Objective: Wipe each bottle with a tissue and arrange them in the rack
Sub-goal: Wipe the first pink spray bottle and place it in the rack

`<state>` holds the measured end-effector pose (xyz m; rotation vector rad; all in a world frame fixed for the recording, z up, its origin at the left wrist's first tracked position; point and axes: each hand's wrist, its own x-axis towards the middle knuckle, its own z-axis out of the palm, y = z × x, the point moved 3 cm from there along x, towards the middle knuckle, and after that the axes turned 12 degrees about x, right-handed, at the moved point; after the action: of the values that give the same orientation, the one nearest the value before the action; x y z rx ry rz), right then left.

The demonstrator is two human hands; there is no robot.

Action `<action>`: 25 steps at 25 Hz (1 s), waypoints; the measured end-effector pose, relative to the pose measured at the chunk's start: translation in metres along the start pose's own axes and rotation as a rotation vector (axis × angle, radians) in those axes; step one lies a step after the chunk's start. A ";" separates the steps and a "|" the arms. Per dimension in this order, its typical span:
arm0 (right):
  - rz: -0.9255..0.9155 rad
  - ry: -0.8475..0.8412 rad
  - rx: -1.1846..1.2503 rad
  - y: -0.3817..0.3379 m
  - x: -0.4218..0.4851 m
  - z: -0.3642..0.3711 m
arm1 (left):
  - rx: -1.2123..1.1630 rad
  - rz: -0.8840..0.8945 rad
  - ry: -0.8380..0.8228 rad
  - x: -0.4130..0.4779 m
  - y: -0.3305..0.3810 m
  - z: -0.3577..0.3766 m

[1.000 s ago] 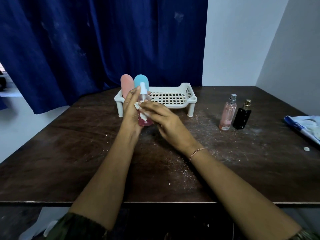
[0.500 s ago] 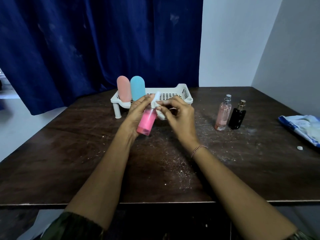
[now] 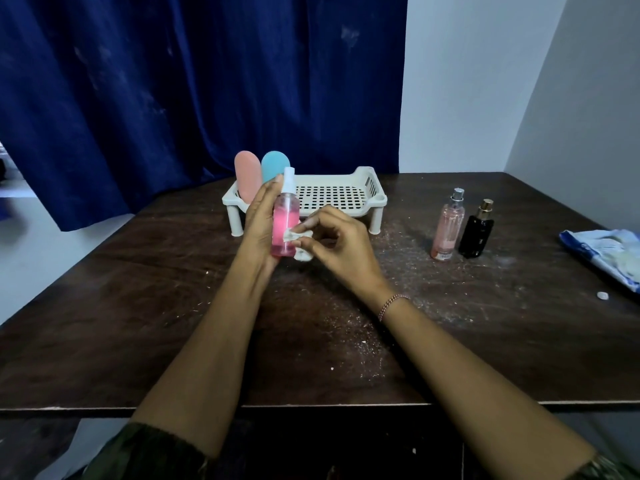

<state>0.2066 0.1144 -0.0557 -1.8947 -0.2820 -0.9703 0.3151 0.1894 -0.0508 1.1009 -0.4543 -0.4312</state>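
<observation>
A: Head view: where is the pink spray bottle [image 3: 285, 226]?
B: Upright in the left hand [image 3: 261, 225], fingers [image 3: 268, 195] round it, above the desk [image 3: 138, 306], before the rack [image 3: 346, 211]. Fingers of the right hand [image 3: 341, 244] pinch a tissue [image 3: 293, 235] against it.
A: Labels?
B: Too small to read.

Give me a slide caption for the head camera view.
Left hand holds a pink spray bottle upright while right hand pinches a tissue against its side.
</observation>
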 end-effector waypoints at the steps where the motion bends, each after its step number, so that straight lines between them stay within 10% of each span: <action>1: -0.011 0.015 -0.022 0.000 0.000 -0.001 | 0.072 0.020 0.004 -0.001 0.001 0.001; 25: -0.042 0.384 -0.221 -0.002 0.005 -0.025 | 0.700 0.192 0.033 -0.013 -0.005 0.027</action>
<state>0.1962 0.0942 -0.0448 -1.8535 0.0141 -1.4152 0.2890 0.1741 -0.0472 1.7163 -0.7021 -0.0732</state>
